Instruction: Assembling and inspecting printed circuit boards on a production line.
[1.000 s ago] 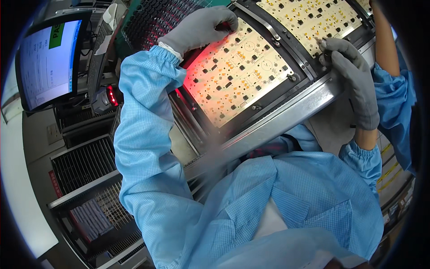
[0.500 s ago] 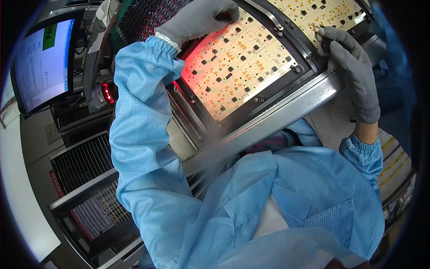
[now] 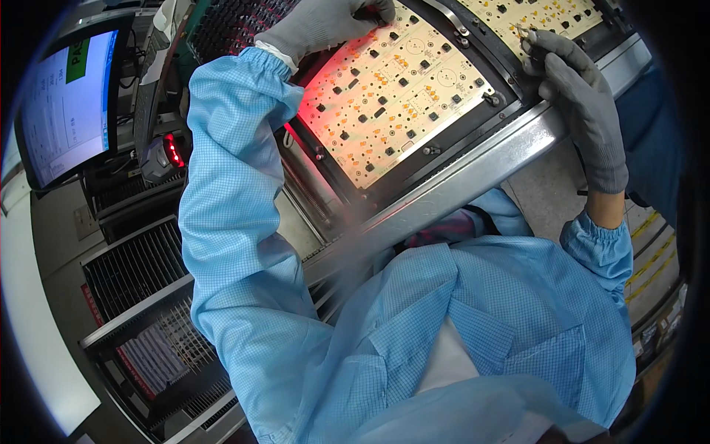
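A grey glove covers my left hand (image 3: 322, 28), which bends over the far left edge of a pale circuit board (image 3: 403, 96). Its fingers are drawn together; a dark patch shows there, and I cannot make out what they hold. The board lies in a black frame (image 3: 473, 122), dotted with small black and orange parts, its left side lit red. My right hand (image 3: 584, 107), also gloved, pinches a small dark component with thin leads (image 3: 534, 56). It is near the lower edge of a second pale circuit board (image 3: 521, 18); whether it touches that board is unclear.
A metal rail (image 3: 510, 140) runs along the near side of the frames. Far left stands a black bin (image 3: 237, 29) of small dark parts. A monitor (image 3: 70, 107) and a red-lit scanner (image 3: 164, 157) stand left, above slotted racks (image 3: 137, 255).
Both boards, their frames and the rail sit slightly higher in the picture. My right hand stays pinched on the component, a little higher too. My left hand keeps nearly the same place.
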A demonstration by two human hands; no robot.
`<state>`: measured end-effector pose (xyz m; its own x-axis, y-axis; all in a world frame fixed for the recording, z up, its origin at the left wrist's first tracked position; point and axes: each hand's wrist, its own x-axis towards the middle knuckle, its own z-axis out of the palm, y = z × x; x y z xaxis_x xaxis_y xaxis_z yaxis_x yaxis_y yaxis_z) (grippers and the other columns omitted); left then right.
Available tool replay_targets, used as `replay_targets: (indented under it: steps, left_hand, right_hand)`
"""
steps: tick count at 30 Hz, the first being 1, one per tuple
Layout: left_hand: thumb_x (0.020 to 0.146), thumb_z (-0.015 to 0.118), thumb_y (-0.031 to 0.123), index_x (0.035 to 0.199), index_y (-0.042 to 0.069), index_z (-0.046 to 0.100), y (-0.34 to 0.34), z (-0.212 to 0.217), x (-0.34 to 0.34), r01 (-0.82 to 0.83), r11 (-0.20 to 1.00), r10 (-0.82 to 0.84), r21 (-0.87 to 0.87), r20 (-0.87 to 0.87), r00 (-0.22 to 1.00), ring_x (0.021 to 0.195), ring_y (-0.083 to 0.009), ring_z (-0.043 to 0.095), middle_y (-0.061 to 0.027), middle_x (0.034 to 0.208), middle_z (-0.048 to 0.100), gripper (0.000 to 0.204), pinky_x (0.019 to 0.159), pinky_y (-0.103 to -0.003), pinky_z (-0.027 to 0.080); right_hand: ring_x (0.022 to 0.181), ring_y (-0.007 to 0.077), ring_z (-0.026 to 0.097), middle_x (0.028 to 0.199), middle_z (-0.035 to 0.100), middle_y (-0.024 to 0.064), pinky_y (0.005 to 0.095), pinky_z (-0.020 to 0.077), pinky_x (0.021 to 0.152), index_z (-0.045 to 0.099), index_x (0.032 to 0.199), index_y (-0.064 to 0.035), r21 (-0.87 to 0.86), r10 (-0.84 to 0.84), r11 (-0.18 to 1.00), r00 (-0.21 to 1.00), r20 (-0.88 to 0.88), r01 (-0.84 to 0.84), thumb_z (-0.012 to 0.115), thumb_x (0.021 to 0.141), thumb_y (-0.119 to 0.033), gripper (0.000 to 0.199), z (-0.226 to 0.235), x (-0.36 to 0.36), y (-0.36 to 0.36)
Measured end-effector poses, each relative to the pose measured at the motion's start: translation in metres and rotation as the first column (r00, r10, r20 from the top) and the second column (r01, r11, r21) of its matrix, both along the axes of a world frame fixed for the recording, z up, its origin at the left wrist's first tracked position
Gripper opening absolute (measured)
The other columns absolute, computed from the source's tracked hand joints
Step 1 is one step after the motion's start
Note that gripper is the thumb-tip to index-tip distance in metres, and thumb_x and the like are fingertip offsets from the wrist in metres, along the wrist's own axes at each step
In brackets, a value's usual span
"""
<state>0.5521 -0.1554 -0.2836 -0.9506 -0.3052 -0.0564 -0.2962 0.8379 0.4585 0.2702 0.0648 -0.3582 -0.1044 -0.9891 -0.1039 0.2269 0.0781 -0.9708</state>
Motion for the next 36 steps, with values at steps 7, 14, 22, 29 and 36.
replay_targets:
  steps: [7, 14, 22, 29, 36]
  left_hand:
    - [0.080, 0.070, 0.006, 0.104, 0.006, 0.064, 0.003, 0.002, 0.000, -0.034, 0.988, 0.035, 0.152, -0.004, 0.999, 0.091, -0.0218, 0.062, -0.0082, 0.095, 0.065, 0.025, 0.085, -0.034, 0.049]
    - [0.080, 0.070, 0.004, 0.107, 0.006, 0.065, 0.009, 0.002, -0.003, -0.116, 0.976, 0.120, 0.182, -0.010, 0.993, 0.096, -0.0206, 0.062, -0.0077, 0.100, 0.065, 0.028, 0.088, -0.033, 0.049]
    - [0.080, 0.069, 0.003, 0.102, 0.003, 0.070, 0.017, -0.006, 0.003, -0.100, 0.990, 0.108, 0.103, -0.073, 0.991, 0.111, -0.0229, 0.062, -0.0108, 0.113, 0.068, 0.022, 0.096, -0.032, 0.048]
    - [0.085, 0.070, 0.006, 0.106, 0.003, 0.070, -0.007, -0.040, 0.018, 0.299, 0.890, -0.072, 0.344, -0.542, 0.837, 0.116, -0.0226, 0.062, -0.0097, 0.116, 0.069, 0.022, 0.099, -0.031, 0.047]
    - [0.085, 0.072, 0.012, 0.104, 0.004, 0.070, 0.040, 0.004, -0.003, -0.300, 0.953, 0.302, 0.036, -0.047, 0.952, 0.098, -0.0225, 0.066, -0.0107, 0.104, 0.069, 0.021, 0.088, -0.032, 0.050]
  right_hand:
    - [0.077, 0.0017, 0.062, 0.103, 0.069, 0.0076, 0.0140, 0.0535, 0.075, 0.060, 0.128, -0.0025, -0.083, 0.043, 0.996, 0.998, 0.042, -0.040, 0.063, 0.096, -0.030, 0.042, 0.019, 0.013, 0.003]
    - [0.076, 0.0132, 0.064, 0.096, 0.067, 0.0104, 0.0246, 0.0528, 0.072, 0.060, 0.115, 0.0033, 0.096, -0.105, 0.991, 0.990, 0.098, 0.096, 0.066, 0.093, -0.018, 0.031, 0.056, 0.030, 0.011]
    - [0.077, 0.0129, 0.064, 0.098, 0.067, 0.0100, 0.0239, 0.0527, 0.072, 0.060, 0.116, 0.0037, 0.137, -0.099, 0.986, 0.993, 0.062, 0.090, 0.067, 0.093, -0.020, 0.034, 0.056, 0.032, 0.013]
    - [0.076, 0.0124, 0.064, 0.097, 0.068, 0.0100, 0.0233, 0.0528, 0.071, 0.060, 0.117, 0.0034, 0.122, -0.076, 0.990, 0.996, 0.051, 0.070, 0.067, 0.093, -0.019, 0.033, 0.060, 0.039, 0.012]
    - [0.074, 0.0119, 0.064, 0.098, 0.068, 0.0113, 0.0227, 0.0525, 0.070, 0.060, 0.117, 0.0031, 0.133, -0.088, 0.988, 0.990, 0.109, 0.074, 0.066, 0.093, -0.017, 0.032, 0.052, 0.040, 0.014]
